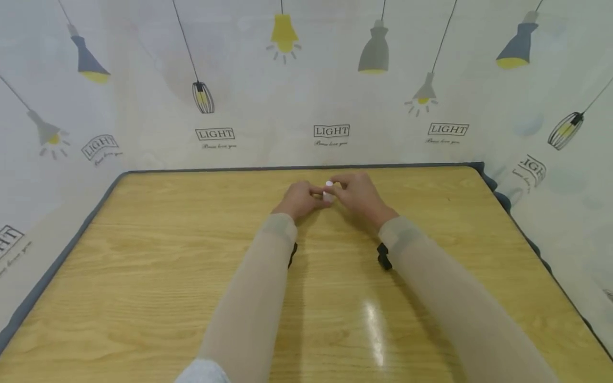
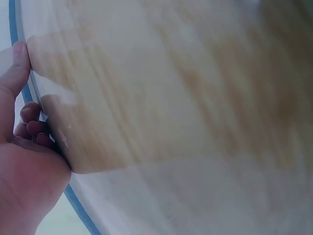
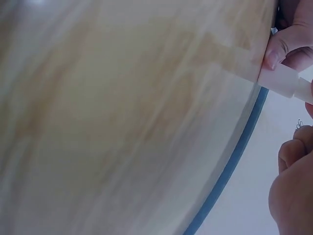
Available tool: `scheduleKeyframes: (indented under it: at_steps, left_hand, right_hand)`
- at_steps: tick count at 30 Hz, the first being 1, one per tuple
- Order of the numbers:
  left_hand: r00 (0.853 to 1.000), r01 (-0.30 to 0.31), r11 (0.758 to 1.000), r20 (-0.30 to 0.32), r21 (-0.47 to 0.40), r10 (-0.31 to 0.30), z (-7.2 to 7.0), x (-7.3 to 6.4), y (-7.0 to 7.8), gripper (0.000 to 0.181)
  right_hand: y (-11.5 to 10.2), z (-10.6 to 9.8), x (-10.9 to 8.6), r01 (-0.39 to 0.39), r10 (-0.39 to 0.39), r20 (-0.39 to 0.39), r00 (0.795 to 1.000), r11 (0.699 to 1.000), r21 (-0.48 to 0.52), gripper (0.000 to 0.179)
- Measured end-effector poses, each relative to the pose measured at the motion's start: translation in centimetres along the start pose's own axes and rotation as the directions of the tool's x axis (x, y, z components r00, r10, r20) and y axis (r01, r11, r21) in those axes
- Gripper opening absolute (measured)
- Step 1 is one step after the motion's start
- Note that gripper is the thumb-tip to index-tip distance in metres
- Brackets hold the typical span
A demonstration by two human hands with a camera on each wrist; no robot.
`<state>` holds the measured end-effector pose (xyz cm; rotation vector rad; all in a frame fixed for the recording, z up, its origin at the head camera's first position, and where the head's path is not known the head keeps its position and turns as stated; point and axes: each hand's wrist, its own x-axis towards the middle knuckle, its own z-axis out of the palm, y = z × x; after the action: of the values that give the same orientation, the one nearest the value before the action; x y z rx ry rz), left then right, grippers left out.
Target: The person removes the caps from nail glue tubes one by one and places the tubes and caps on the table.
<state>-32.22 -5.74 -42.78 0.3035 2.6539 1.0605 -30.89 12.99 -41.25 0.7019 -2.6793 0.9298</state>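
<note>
A small white bottle [image 1: 328, 197] stands between the two hands near the far side of the table. My left hand [image 1: 300, 199] grips its body from the left; in the right wrist view the left thumb presses on the pale bottle [image 3: 279, 81]. From the other side, my right hand [image 1: 360, 196] pinches the white cap [image 1: 329, 183] with thumb and forefinger. The right wrist view shows the narrower cap end [image 3: 303, 90] at the frame's edge, beside the right hand [image 3: 298, 164]. In the left wrist view the left hand [image 2: 29, 161] hides the bottle.
Under the hands is a glossy wood-grain table [image 1: 167, 276] with a dark edge strip [image 1: 239, 169]. Behind it rises a pale wall covering [image 1: 268, 106] printed with lamps. Dark wrist devices [image 1: 384, 257] sit under both sleeves.
</note>
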Motion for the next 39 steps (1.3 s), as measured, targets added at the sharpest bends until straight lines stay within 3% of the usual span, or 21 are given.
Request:
scheduleKeyframes:
  at_steps: [3,13,19,25,39]
  left_hand:
    - [1.0,0.001,1.0,-0.01,0.012,-0.001,-0.3,0.1,0.1,0.047]
    - [1.0,-0.009,1.0,0.003,0.025,0.009,-0.1,0.2,0.3,0.046]
    - [1.0,0.005,1.0,0.011,0.03,-0.006,0.0,-0.2,0.3,0.046]
    - [1.0,0.004,1.0,0.018,0.024,-0.004,0.1,-0.2,0.2,0.049]
    - [1.0,0.005,0.997,0.019,-0.081,-0.004,-0.2,-0.1,-0.5,0.047]
  right_hand:
    - [-0.1,-0.3,0.4,0.026,-0.026,-0.007,1.0,1.0,0.003,0.016]
    - [-0.1,-0.6,0.3,-0.009,0.007,0.058,0.998,1.0,0.023,0.023]
    - [-0.2,-0.1,-0.2,0.0,0.005,0.056,0.998,0.995,-0.103,0.029]
    - [-0.5,0.2,-0.5,-0.025,0.023,-0.011,1.0,0.978,-0.208,0.036]
    - [-0.7,0.5,-0.4,-0.056,0.056,-0.01,0.998,0.995,-0.083,0.026]
